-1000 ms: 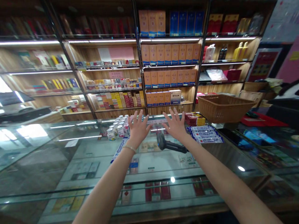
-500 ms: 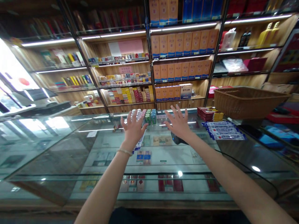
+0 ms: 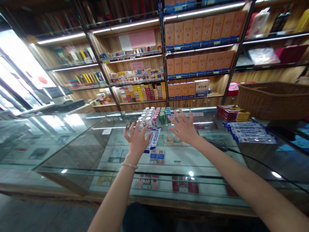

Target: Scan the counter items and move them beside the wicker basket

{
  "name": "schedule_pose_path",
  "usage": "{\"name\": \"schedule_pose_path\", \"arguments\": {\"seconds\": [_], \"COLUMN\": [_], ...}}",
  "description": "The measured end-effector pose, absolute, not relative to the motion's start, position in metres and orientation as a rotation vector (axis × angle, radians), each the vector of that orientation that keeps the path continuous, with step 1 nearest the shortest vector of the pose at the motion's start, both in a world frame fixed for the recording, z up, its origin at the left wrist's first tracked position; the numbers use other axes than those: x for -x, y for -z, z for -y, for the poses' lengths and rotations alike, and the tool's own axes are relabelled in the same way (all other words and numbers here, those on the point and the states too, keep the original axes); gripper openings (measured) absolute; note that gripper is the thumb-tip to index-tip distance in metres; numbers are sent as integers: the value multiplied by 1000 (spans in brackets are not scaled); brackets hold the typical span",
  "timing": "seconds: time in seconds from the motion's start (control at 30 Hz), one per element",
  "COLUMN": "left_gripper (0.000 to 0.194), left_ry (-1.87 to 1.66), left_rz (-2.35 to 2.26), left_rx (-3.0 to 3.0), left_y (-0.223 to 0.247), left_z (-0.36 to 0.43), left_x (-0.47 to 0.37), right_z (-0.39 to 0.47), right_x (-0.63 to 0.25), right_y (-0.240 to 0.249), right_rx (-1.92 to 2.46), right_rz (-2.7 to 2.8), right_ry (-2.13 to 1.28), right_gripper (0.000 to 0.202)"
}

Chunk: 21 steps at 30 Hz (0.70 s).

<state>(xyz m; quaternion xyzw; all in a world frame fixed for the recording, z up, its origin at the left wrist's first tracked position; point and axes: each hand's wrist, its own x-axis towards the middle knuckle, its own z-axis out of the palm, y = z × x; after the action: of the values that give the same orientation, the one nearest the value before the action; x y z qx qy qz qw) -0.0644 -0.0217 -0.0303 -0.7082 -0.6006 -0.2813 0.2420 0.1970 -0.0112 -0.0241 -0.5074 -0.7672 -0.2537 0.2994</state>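
1. Left hand (image 3: 137, 141): held open above the glass counter (image 3: 188, 158), fingers spread, nothing grasped.
2. Right hand (image 3: 184, 129): likewise open and empty; the corded scanner (image 3: 215, 144) is partly hidden by the right forearm.
3. Blue-and-white packets (image 3: 154, 139): laid between the hands, just right of the left, the nearer one; the long axis is directed away from the body, its far end angled slightly rightward.
4. Small cans (image 3: 156, 117): ranked in rows beyond the packets.

No text surely legible — characters on white-and-blue box (image 3: 202, 87), pink sign (image 3: 136, 65), orange boxes (image 3: 197, 33) — all blurred.
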Motion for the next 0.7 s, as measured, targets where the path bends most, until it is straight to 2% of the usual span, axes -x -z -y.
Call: {"name": "schedule_pose_path", "arguments": {"seconds": [0.53,0.7], "left_gripper": [24,22], "left_ry": [654,628], "left_rz": [1492,1479], "left_rx": [2201,2290], "left_y": [41,45], "left_z": [33,32], "left_x": [60,59], "right_z": [-31,-29], "right_x": [-156,-159], "right_y": [56,52], "right_rx": [1277,1282], "right_rz": [2390,2406], "right_ry": [568,603], "right_gripper": [56,55]}}
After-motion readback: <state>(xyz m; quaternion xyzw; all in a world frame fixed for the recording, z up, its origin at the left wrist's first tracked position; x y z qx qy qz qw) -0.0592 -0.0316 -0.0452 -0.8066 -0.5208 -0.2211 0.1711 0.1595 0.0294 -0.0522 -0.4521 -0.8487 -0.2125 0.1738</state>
